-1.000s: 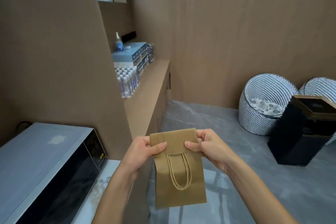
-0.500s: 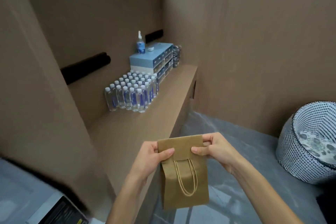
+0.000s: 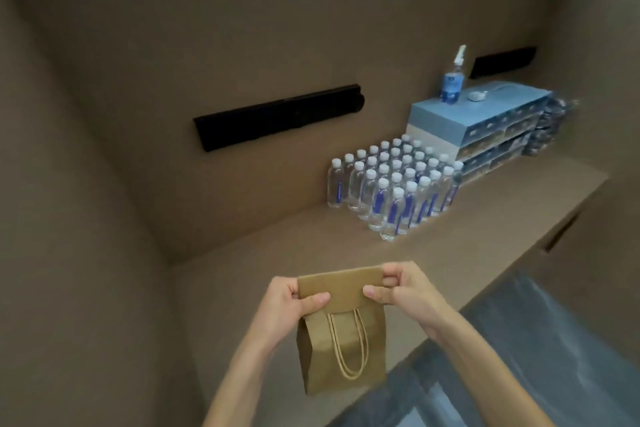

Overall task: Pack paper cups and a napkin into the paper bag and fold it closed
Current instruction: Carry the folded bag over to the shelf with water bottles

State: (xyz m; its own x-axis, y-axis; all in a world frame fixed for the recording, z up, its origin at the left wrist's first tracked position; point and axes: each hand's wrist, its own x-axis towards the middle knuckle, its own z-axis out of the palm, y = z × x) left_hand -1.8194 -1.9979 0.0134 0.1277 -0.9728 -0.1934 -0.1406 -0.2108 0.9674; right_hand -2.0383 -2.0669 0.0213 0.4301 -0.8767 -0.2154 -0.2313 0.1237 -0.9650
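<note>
Left hand (image 3: 294, 302) and right hand (image 3: 401, 291) pinch the paper bag's (image 3: 343, 350) folded top at 9 and 3 o'clock; the bag hangs upright, long axis 12-to-6, the worktop (image 3: 450, 253) toward 12.

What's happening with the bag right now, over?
Left hand and right hand both pinching the paper bag by its folded top. Bag closed, held up over the counter. Water bottles farther back, not in the way.

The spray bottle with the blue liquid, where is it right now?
In the head view, upper right: the spray bottle stands upright on the stack of blue boxes against the wall, just behind the block of water bottles.
</note>
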